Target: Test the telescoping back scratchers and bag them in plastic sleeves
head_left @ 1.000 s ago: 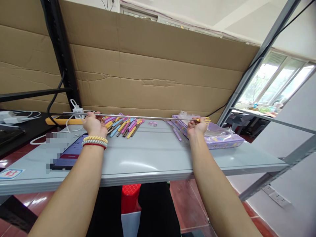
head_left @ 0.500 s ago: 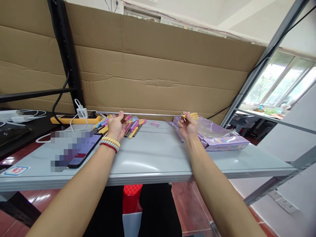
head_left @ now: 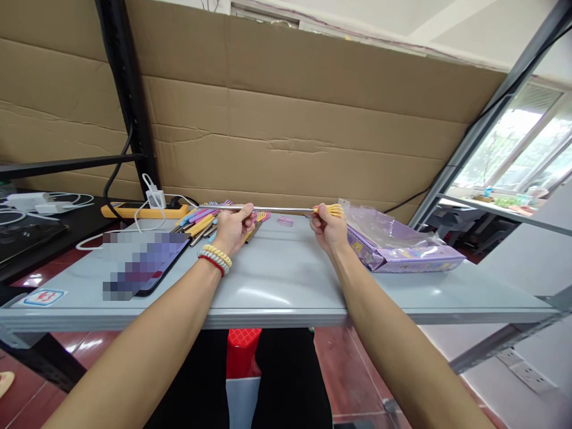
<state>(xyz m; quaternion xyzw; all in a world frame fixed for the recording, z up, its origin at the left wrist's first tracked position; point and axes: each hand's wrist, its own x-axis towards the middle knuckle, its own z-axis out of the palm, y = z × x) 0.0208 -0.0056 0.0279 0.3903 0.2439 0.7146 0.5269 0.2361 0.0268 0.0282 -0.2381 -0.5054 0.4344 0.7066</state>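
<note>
A thin silver rod with a yellow claw-shaped end is held level between my hands, above the grey table. My left hand pinches the rod's shaft toward its left part. My right hand is closed on the rod beside the yellow claw. Beside and behind my left hand lies a pile of colourful claw-ended sticks, partly hidden by that hand. A small pink item lies on the table between the hands.
An open purple box with clear plastic is at the right. At the left lie a phone, a yellow power strip and white cables. A cardboard sheet stands behind the grey table.
My left hand has slid right along the rod, closer to my right hand. The rod's left end now shows nearer, over the pile. The view has shifted slightly.
</note>
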